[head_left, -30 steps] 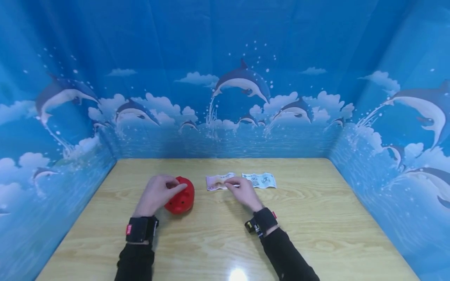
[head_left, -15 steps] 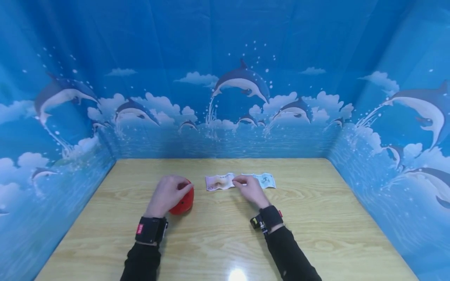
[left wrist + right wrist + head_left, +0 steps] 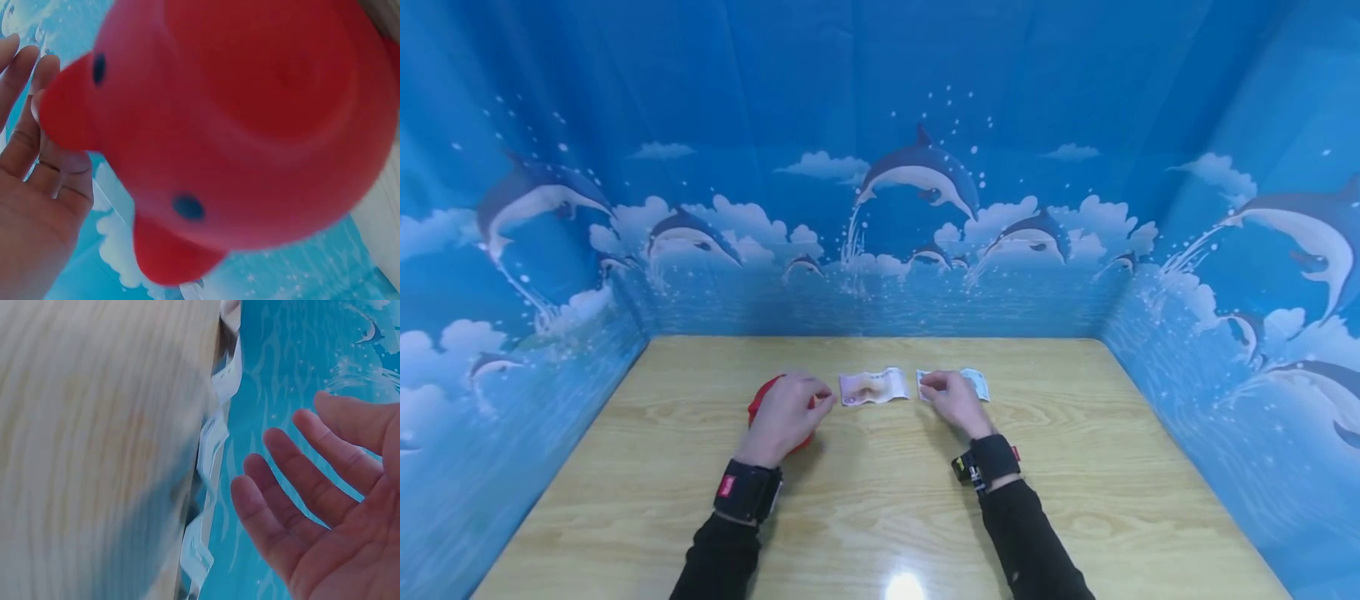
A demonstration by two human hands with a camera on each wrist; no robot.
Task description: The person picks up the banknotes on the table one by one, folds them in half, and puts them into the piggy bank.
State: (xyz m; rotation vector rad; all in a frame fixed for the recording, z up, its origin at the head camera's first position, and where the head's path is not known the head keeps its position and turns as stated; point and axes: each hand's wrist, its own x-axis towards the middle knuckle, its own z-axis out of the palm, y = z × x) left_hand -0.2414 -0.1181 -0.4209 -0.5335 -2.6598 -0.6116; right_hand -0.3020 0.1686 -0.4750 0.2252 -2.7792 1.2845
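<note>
A red piggy bank (image 3: 761,400) stands on the table at left of centre, partly covered by my left hand (image 3: 782,419). In the left wrist view the piggy bank (image 3: 275,162) shows its round snout, dark eyes and pointed ears. The fingers (image 3: 22,140) of that hand are relaxed, overlapping one ear without curling round it. My right hand (image 3: 957,403) hovers over a wavy blue-green banknote (image 3: 978,384). Its fingers (image 3: 300,472) are spread loosely with nothing between them. Left of that banknote lies a wavy purplish banknote (image 3: 874,387).
The wooden table (image 3: 880,483) is enclosed at the back and sides by a blue curtain (image 3: 880,300) printed with dolphins. Both wrists wear black straps with cameras.
Both hands have moved right: the left across the top of the piggy bank, the right from the purplish banknote to the blue-green one. Banknotes and piggy bank stay in place.
</note>
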